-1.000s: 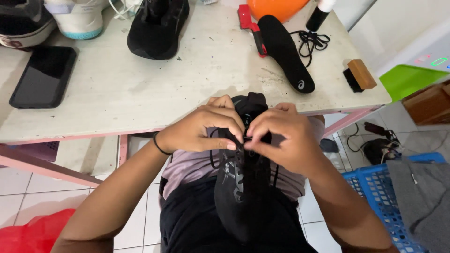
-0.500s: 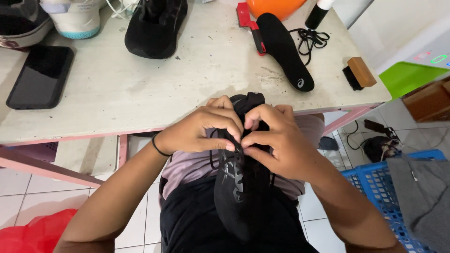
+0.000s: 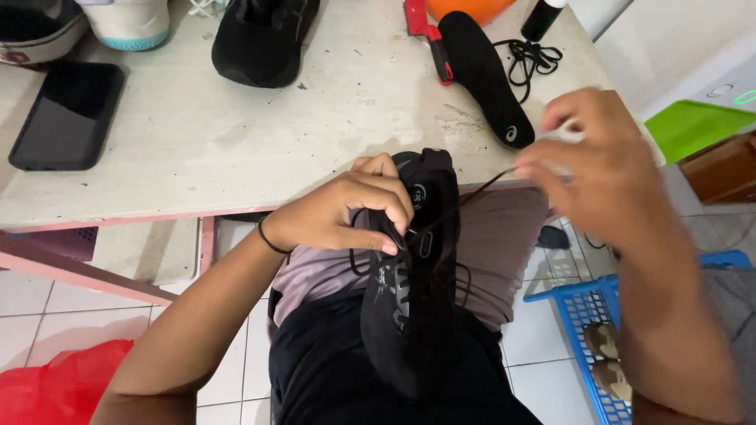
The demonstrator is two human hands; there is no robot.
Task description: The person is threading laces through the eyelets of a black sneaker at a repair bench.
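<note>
Centrally, in the head view, a black shoe (image 3: 413, 275) was seen resting lengthwise on the person's lap, its toe pointed toward the body and its heel opening toward the desk (image 3: 260, 149), so that the eyelet rows faced upward and were kept within easy reach. The shoe was steadied by the left hand (image 3: 339, 212), whose fingers (image 3: 386, 236) were closed over the tongue and the upper eyelets; this grip appeared to serve to hold the upper against a sideways pull. A black lace (image 3: 480, 189) was drawn taut from the eyelets up and to the right, where it was pinched between the closed fingertips of the right hand (image 3: 606, 165), raised above the desk edge; motion blur obscured the exact pinch. A loop of slack lace was seen hanging beside the left side of the shoe.

On the desk, well apart from the hands, were laid a second black shoe (image 3: 264, 39), a black insole (image 3: 484, 75), a coiled spare lace (image 3: 531, 59), a red tool (image 3: 429, 39) and a dark phone (image 3: 67, 114). A white sneaker (image 3: 126, 20) stood at the far edge. Beside the right knee, a blue basket (image 3: 587, 330) was placed on the tiled floor.
</note>
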